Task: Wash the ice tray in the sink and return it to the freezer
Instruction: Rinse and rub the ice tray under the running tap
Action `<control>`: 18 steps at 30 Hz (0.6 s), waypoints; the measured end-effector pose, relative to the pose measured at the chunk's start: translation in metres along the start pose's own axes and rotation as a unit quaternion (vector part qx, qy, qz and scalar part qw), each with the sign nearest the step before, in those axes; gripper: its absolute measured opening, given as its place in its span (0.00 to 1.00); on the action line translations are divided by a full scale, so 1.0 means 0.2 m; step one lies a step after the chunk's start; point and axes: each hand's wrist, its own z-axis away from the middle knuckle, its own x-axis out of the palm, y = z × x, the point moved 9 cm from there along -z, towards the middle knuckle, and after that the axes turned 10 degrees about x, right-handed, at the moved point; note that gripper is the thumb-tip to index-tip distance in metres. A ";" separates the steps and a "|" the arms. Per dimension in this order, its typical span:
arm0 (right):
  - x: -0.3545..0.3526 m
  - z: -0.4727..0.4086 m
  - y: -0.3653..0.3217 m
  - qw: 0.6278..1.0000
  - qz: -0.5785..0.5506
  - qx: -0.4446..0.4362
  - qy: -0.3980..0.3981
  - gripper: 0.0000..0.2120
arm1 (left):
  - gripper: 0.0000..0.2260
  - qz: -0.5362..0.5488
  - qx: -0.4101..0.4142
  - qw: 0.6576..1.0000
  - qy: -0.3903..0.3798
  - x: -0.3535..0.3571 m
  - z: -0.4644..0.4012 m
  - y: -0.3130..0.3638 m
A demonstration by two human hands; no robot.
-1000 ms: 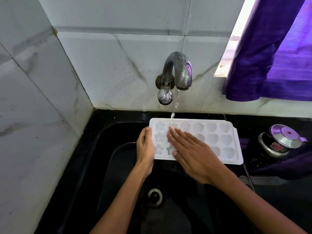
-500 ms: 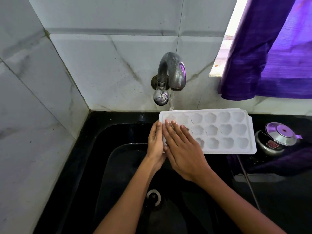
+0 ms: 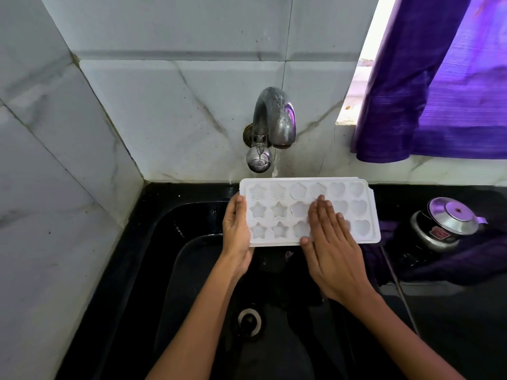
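Ice tray point(image 3: 277, 212) above black sink point(image 3: 153, 242)

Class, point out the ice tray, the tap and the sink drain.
ice tray point(image 3: 277, 208): head view, a star-shaped cavity.
tap point(image 3: 274, 116): head view, the curved spout.
sink drain point(image 3: 249, 321): head view, its metal ring.

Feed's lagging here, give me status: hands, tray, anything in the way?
Left hand holds ice tray's left end. Right hand flat on its cups. Tray over sink, under tap. Nothing blocking.
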 end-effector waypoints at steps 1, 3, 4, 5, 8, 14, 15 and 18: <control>0.01 -0.01 -0.02 1.000 -0.005 0.004 0.001 0.29 | 0.10 0.001 -0.003 1.000 0.004 -0.02 0.00 0.01; 0.02 -0.02 -0.10 1.000 -0.013 0.006 0.006 0.30 | 0.13 -0.003 -0.005 1.000 0.017 -0.08 0.01 0.02; 0.03 -0.03 -0.14 1.000 -0.020 0.007 0.008 0.30 | 0.15 -0.006 -0.007 1.000 0.023 -0.11 0.01 0.02; 0.05 -0.04 -0.18 1.000 -0.029 0.009 0.007 0.31 | 0.16 -0.009 -0.008 1.000 0.027 -0.14 0.02 0.02; 0.10 -0.08 -0.34 0.998 -0.060 -0.003 -0.008 0.31 | 0.17 -0.027 -0.009 0.999 0.031 -0.21 0.04 0.02; 0.17 -0.04 -0.71 0.990 -0.020 -0.134 -0.026 0.27 | 0.17 -0.040 -0.034 0.999 0.001 -0.28 0.10 -0.01; 0.18 -0.03 -0.73 0.987 -0.013 -0.158 -0.035 0.26 | 0.18 -0.033 -0.044 0.998 0.007 -0.30 0.10 -0.02; 0.21 0.02 -0.72 0.972 0.006 -0.227 -0.059 0.25 | 0.21 0.009 -0.082 0.996 0.042 -0.35 0.09 -0.05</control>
